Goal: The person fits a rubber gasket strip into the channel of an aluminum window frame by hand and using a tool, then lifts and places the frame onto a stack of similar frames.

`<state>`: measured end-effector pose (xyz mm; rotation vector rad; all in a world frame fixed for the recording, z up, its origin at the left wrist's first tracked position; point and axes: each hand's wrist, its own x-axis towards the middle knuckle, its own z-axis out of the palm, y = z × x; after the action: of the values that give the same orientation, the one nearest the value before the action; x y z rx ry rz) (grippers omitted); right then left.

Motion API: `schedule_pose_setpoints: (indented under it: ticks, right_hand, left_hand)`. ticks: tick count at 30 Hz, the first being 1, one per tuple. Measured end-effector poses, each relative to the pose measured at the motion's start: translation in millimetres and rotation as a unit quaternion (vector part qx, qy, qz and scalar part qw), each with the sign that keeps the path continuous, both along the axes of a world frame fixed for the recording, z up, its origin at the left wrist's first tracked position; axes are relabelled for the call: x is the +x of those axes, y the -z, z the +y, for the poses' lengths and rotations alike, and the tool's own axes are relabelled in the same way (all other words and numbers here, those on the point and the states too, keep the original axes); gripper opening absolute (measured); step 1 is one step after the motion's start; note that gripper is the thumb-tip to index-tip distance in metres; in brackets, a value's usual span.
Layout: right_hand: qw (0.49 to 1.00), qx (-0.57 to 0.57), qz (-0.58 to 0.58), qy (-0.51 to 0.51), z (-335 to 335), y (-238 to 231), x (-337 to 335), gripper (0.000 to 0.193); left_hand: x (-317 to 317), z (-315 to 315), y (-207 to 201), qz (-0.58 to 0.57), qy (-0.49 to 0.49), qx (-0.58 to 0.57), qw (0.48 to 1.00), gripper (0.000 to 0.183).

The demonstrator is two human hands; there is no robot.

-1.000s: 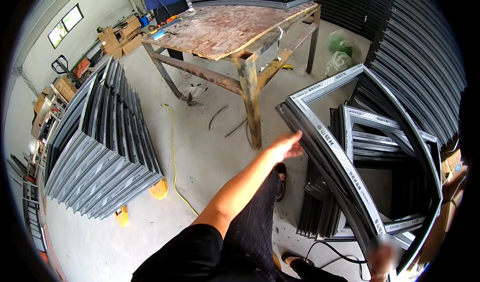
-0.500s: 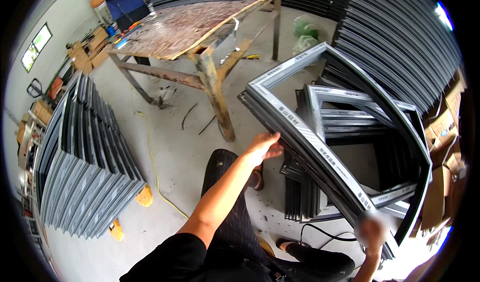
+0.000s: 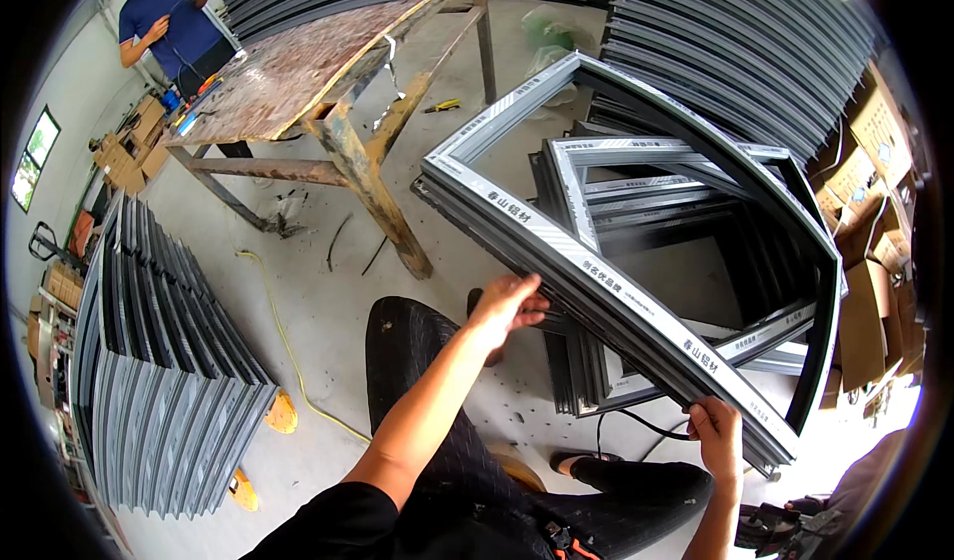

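Concrete floor (image 3: 298,292); both hands, left hand (image 3: 507,302), right hand (image 3: 717,439), grip grey rectangular aluminium frame (image 3: 596,272).

One head-worn fisheye looks steeply down (edges bending) over the workshop floor (image 3: 308,292), close above the forearms.

My left arm stretches forward, bare forearm straight, left hand (image 3: 505,304) palm down with fingers curled closed. My right hand (image 3: 717,436) sits lower at my right, fingers wrapped shut, thumb up.
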<state>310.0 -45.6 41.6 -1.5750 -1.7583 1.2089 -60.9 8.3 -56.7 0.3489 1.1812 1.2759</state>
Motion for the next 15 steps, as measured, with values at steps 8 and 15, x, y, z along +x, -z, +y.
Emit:
schedule_pose_setpoints:
  ticks: [8, 15]
  right_hand:
    - [0.997, 0.051, -0.052, -0.013, -2, 4, 0, 0.011]
    - [0.952, 0.204, -0.228, 0.015, -9, -11, 24, 0.03]
  left_hand:
    - [3, 0, 8, 0.062, -0.002, 0.027, 0.998, 0.029]
    - [-164, 56, 22, 0.111, -0.139, -0.014, 0.984, 0.023]
